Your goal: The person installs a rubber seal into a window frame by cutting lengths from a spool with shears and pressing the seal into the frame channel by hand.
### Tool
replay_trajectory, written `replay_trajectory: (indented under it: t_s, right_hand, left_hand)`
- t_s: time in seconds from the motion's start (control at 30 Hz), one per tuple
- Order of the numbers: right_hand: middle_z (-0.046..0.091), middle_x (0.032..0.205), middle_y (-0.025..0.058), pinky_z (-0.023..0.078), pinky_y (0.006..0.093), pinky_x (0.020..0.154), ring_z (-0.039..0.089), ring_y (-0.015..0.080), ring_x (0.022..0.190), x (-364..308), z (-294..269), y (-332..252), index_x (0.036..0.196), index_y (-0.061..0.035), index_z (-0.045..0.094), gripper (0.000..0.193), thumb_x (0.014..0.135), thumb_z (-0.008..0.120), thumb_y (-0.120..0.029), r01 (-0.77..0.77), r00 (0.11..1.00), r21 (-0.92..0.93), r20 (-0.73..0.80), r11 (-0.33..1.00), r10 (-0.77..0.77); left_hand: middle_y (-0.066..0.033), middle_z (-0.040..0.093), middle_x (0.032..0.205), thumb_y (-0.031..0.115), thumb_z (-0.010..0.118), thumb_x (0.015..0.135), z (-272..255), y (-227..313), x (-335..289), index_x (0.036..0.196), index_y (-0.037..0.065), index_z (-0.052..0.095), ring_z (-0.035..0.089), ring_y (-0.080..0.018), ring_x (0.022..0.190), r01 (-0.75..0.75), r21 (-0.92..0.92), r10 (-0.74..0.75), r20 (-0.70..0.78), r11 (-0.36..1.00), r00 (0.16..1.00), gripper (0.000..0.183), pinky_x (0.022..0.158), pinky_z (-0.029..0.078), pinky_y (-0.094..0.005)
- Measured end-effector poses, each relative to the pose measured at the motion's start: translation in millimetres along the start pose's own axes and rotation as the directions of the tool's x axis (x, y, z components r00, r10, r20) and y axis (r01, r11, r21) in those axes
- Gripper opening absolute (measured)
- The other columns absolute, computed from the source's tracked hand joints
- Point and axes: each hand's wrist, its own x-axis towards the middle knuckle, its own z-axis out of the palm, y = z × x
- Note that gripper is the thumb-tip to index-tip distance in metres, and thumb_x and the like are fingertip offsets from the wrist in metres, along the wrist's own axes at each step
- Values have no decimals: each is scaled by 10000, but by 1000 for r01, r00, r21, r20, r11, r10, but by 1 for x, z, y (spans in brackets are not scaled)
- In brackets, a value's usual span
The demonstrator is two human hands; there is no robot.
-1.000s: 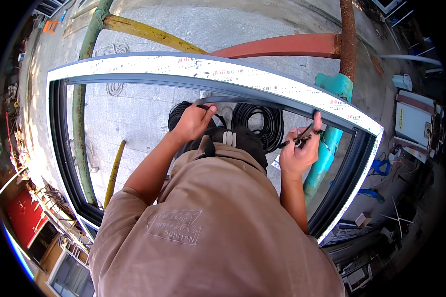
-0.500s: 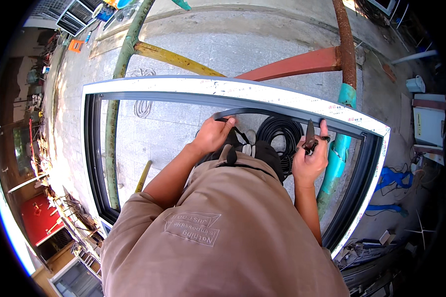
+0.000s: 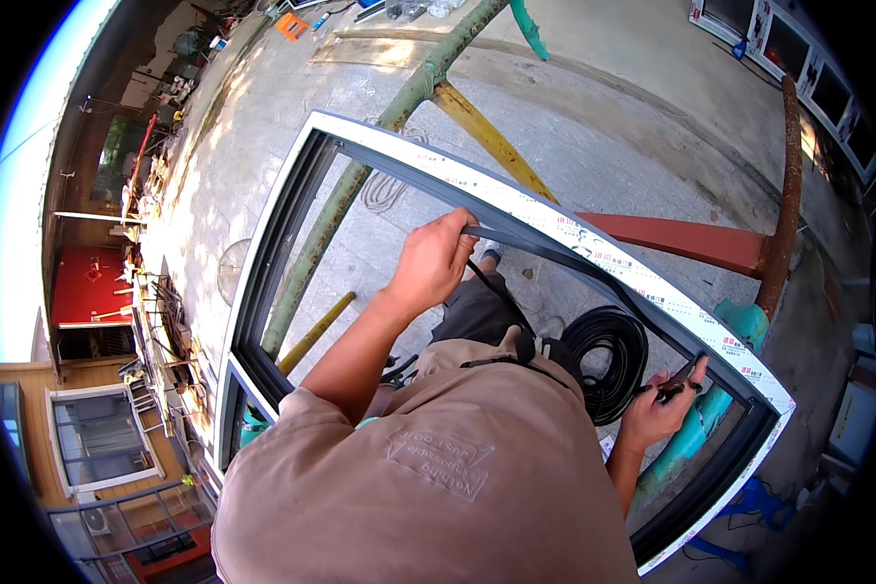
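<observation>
Along the far side of the white-filmed frame point(image 3: 438, 161), the black strip point(image 3: 501, 237) looks laid toward the right corner, while the stretch pinched in the left hand point(image 3: 430, 261) stands off, apparently not yet fitted (the right hand point(image 3: 655, 414), its forefinger at the frame, grasps a dark scissors-like tool point(image 3: 670, 390))

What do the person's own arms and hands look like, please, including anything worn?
Both the left hand and right hand are gloveless, with no wristbands visible. A short, brownish fabric left sleeve shows; the right one is unclear.
</observation>
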Motion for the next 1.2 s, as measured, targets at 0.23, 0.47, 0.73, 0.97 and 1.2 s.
replay_trajectory:
  t_s: [0.23,0.47,0.73,0.97,1.2]
  right_hand:
    - [698,1567,225,575,411,786,691,343,892,-3,10,1,1180,64,659,201,1018,738,-23,-52,998,9,-44,999,52]
    - [685,968,84,542,368,738,638,215,804,0,25,-20,1702,-97,558,678,1045,713,-38,-28,990,-78,-140,997,17]
    - [741,1326,128,595,368,946,724,237,1034,-9,32,2,1649,-33,586,565,1104,729,-83,-103,970,-152,-232,983,66]
    - [791,1364,174,590,351,982,750,233,1100,0,33,7,1627,-26,604,521,1114,695,-55,-133,961,-260,-268,957,61]
    - [785,1327,228,592,467,978,770,425,1193,-3,32,18,1504,-19,662,477,1087,757,-230,-257,944,-393,-297,883,143]
  left_hand:
    - [-196,758,1031,109,699,1055,-59,4,33,1155,49,665,737,-461,1001,-195,175,198,1,965,980,121,846,583,-530]
    - [-174,751,1007,104,832,916,-90,-40,65,1089,60,708,738,-432,989,-399,53,371,270,916,888,217,856,580,-537]
    - [-196,729,961,330,772,1047,-108,-132,55,1099,65,690,719,-457,983,-362,-219,413,643,906,644,282,867,567,-578]
    - [-196,746,1069,307,764,1049,-147,-186,43,1134,45,690,723,-453,1067,-229,-168,283,636,959,718,286,920,562,-556]
    - [-208,740,1061,293,776,1060,-172,-205,41,1146,25,681,721,-462,1055,-141,-113,180,549,984,816,297,915,565,-542]
